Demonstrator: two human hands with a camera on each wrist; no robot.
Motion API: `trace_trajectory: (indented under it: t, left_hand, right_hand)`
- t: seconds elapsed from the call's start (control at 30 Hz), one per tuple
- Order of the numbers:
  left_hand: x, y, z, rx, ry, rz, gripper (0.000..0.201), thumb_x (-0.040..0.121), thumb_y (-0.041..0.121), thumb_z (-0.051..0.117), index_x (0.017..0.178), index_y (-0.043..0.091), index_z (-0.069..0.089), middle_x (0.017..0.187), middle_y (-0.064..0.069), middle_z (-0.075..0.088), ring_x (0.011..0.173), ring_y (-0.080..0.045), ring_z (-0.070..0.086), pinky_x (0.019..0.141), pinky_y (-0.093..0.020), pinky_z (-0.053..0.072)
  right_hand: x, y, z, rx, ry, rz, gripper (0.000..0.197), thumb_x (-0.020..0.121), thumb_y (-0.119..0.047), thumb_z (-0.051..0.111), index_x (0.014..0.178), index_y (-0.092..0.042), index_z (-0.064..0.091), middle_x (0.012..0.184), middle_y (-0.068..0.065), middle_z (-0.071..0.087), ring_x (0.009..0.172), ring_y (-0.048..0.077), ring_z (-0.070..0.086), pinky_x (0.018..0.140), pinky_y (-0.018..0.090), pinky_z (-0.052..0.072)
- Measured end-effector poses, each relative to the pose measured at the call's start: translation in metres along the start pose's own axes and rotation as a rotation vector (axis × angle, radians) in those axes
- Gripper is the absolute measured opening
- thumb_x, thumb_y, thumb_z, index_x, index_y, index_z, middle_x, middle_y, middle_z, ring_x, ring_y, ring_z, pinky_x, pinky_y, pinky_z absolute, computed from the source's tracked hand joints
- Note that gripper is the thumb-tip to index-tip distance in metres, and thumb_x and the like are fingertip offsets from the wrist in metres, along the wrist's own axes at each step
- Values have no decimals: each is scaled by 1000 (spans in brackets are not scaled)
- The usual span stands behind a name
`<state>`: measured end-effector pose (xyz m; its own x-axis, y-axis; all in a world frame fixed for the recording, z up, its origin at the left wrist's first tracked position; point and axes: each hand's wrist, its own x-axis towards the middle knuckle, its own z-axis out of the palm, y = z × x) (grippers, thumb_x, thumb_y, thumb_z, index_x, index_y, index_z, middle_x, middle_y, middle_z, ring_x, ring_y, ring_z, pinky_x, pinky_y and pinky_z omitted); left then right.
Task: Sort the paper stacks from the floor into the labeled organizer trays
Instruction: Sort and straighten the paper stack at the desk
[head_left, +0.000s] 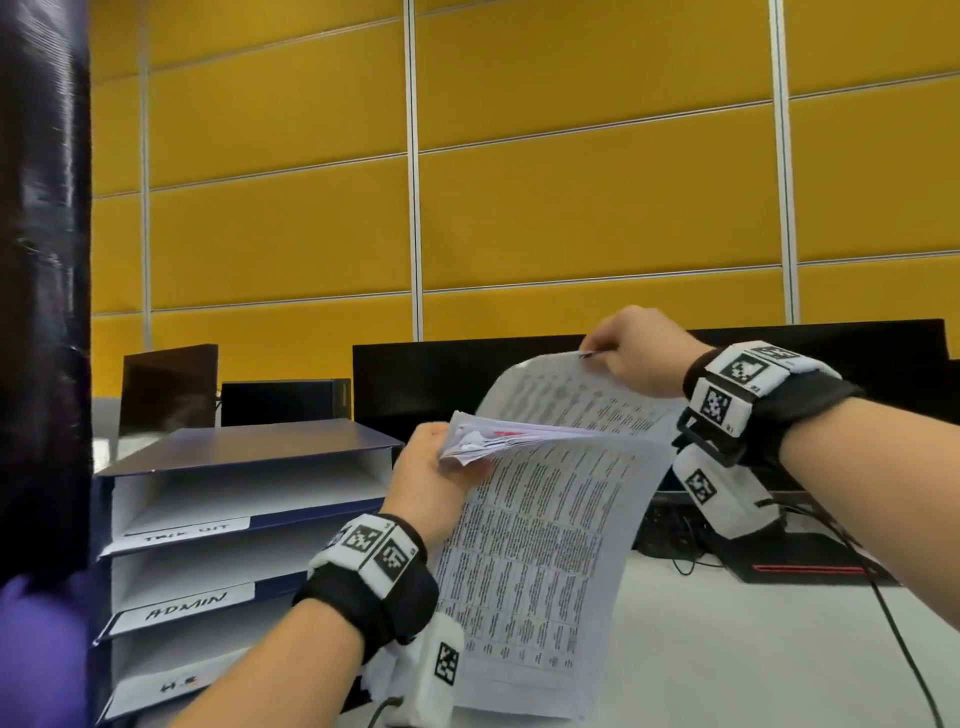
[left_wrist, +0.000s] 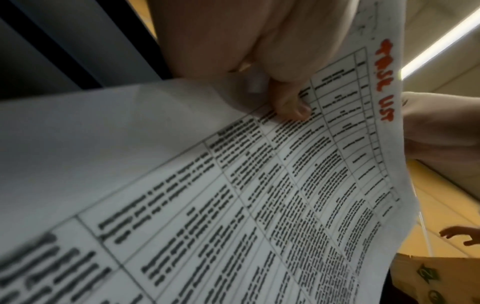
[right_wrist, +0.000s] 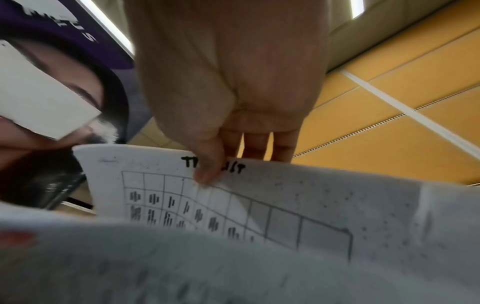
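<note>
Here the paper stack (head_left: 530, 525) hangs at frame centre, limp and light, sheets prone to slide. Your left hand (head_left: 431, 483) pinches its top edge; your right hand (head_left: 631, 353) pinches one lifted sheet (head_left: 566, 400). Support it underneath; organizer trays (head_left: 156, 499) sit lower left.

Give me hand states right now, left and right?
Left hand: closed, gripping the paper stack at its edge.
Right hand: closed, pinching the top edge of the lifted sheet.
</note>
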<state>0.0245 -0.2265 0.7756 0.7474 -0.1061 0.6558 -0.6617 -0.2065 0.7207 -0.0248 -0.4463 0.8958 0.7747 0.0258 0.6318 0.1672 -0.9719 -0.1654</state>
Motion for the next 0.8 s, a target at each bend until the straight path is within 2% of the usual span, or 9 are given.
trace_trajectory:
  t: [0.17,0.27,0.33,0.4,0.5,0.6,0.7,0.73,0.8]
  left_hand:
    - [0,-10,16,-113,40,-16,39,83,9,70,118,19,55,114,-2,64,98,-10,63,85,-30,53]
    - [-1,-13,22,-145,65,1,43,84,4,68,106,38,52,128,-1,57,113,-16,58,93,-31,50]
    - [-2,-12,25,-153,50,3,35,86,7,67,100,38,58,118,4,63,107,-15,61,81,-22,52]
    - [-1,-11,27,-185,45,-22,24,88,11,65,97,33,66,97,8,71,94,-12,66,71,-22,51]
    - [0,-12,29,-232,75,-25,24,89,10,63,87,34,67,89,8,71,84,-7,66,68,-23,51]
    - [-1,-18,26,-254,134,-27,32,87,3,64,87,36,64,91,8,69,84,-3,63,68,-18,47]
    - [-1,-25,28,-323,183,-72,30,86,1,65,93,30,65,96,3,69,90,-10,65,72,-22,49]
    - [-1,-25,30,-340,193,-81,28,86,2,65,95,28,65,97,3,69,90,-11,65,71,-23,49]
    - [0,-25,36,-356,241,-96,23,88,6,64,102,25,60,98,4,67,87,-9,64,66,-21,49]
  right_hand:
    - [-9,-19,7,122,-107,-141,12,92,-20,60,97,-20,72,87,-10,64,79,7,57,73,22,41]
    - [-17,-18,5,166,-183,-155,13,93,-20,59,88,-24,70,76,-15,63,61,-3,54,60,14,41]
    - [-21,-15,5,186,-217,-152,13,93,-22,58,90,-25,70,79,-14,65,68,1,58,66,17,44]
    - [-24,-8,6,272,-187,-165,15,93,-27,59,100,-24,72,90,-14,69,85,4,63,77,19,48]
    - [-30,14,10,394,-78,-102,41,84,-42,66,123,-31,61,110,-12,65,102,6,59,80,19,47]
    - [-39,46,26,522,22,116,80,75,-44,73,144,-28,35,129,-7,51,113,14,53,90,28,45]
    - [-53,64,55,883,-87,303,99,68,-34,81,148,-24,24,133,-3,49,113,17,55,87,33,49]
    - [-57,65,65,995,-122,321,94,67,-29,82,145,-21,31,131,1,55,110,20,61,85,36,52]
    - [-62,55,78,1040,-68,292,58,75,-15,76,128,-18,49,119,6,65,100,21,68,82,41,57]
